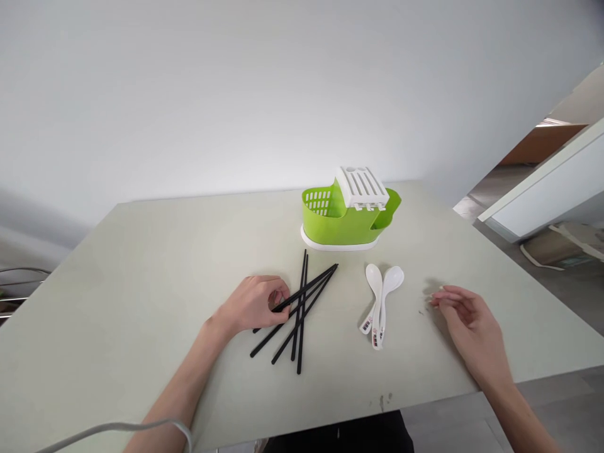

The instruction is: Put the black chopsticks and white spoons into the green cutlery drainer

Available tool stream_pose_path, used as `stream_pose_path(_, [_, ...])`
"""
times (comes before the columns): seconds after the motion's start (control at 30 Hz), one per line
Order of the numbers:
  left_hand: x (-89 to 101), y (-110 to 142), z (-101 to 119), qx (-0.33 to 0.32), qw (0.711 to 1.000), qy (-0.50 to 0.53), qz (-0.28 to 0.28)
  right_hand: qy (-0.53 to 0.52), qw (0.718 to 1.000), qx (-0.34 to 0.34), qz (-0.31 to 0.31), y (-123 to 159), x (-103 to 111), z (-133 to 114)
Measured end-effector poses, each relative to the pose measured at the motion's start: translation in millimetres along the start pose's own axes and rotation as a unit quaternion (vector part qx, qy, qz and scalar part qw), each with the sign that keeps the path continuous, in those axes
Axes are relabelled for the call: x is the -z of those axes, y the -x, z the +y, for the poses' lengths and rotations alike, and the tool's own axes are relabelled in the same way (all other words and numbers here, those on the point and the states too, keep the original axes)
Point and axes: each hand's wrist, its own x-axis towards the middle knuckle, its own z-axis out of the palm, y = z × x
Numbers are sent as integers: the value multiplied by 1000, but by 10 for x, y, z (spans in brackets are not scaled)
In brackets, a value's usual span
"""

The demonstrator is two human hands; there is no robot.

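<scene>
White wall (226, 94) behind pale green table (141, 270), grey floor (453, 421) near right. Green caddy (335, 229) on far side. Left hand (257, 303) nearly closed, pinching one of the crossed black chopsticks (309, 287); right hand (476, 330) half-curled, empty, right of white spoons (377, 308).

Single head-worn view, looking forward and down from above the near edge of the worktop (189, 245) toward the wall (236, 94) behind it; left hand (259, 302) and right hand (474, 330) appear at close range in the lower half.
</scene>
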Motion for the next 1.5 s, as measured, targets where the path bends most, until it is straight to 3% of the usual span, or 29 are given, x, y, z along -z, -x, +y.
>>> stream_pose_path(0.27, [18,-5,-4,5,999,36,0,-2,1000,2,-1,-4,-7,-1])
stream_pose_path(0.43, [46,11,-45,46,990,130,-21,0,1000,6,-3,7,-14,-65])
stream_pose_path(0.7, [194,12,24,76,946,314,-19,6,1000,2,-10,-10,-9,-50])
stream_pose_path(0.9, [133,9,-20,57,905,421,-14,14,1000,-3,-26,-51,-3,-34])
stream_pose_path(1.03, [47,-10,-84,36,875,483,17,66,996,28,-45,-47,-17,-203])
stream_pose_path(1.17, [-35,-43,-107,42,845,533,30,98,989,93,-58,16,-83,-533])
stream_pose_path(1.23, [-64,-53,-97,44,833,551,25,89,984,121,-98,76,-144,-731])
stream_pose_path(1.33, [-86,-52,-79,47,819,572,5,59,960,142,-233,203,-271,-1029])
stream_pose_path(1.43, [-95,-42,-74,54,808,586,-17,46,927,125,-351,348,-435,-1285])
stream_pose_path(1.5, [-98,-35,-75,54,805,591,-31,29,913,114,-390,423,-560,-1417])
